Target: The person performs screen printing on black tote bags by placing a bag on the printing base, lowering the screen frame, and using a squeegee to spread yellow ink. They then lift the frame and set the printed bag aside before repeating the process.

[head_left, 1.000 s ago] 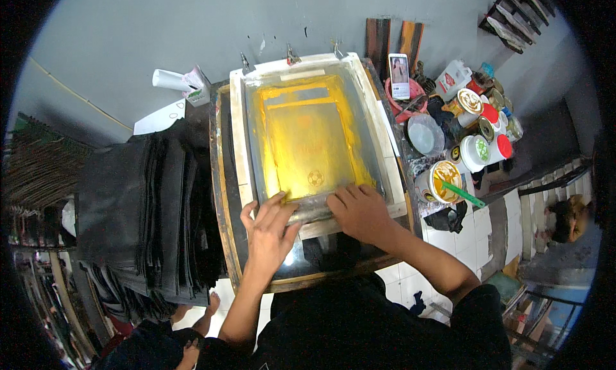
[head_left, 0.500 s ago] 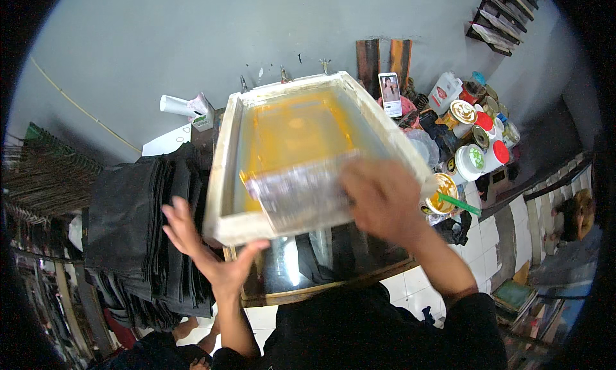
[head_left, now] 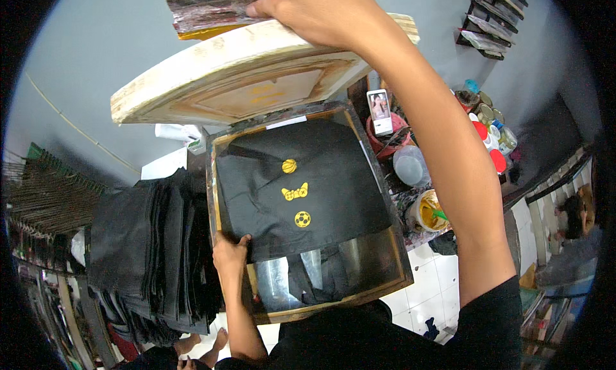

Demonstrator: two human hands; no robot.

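The wooden-framed printing screen point(head_left: 192, 91) is tilted up at the far side, its underside showing faint orange marks. My right hand point(head_left: 314, 10) is at its raised edge, closed on a smeared squeegee point(head_left: 218, 10); part of the hand is cut off by the picture's top. Below the screen, a black fabric piece point(head_left: 256, 177) lies slightly wrinkled on the glass-topped board point(head_left: 359, 267). It bears a yellow basketball, game controller and football in a column. My left hand point(head_left: 230, 258) rests by the fabric's near left corner, thumb apart from the fingers.
A tall stack of black fabric pieces point(head_left: 122, 229) stands to the left. On the right are an ink tub point(head_left: 427, 213) with a green stick, a propped phone point(head_left: 380, 113), a clear plastic container point(head_left: 410, 166) and several jars. Another person's bare feet point(head_left: 212, 347) show at lower left.
My right hand and the squeegee have moved up and away, and the screen has swung up, uncovering the printed black fabric. My left hand has come down to the fabric's near left corner.
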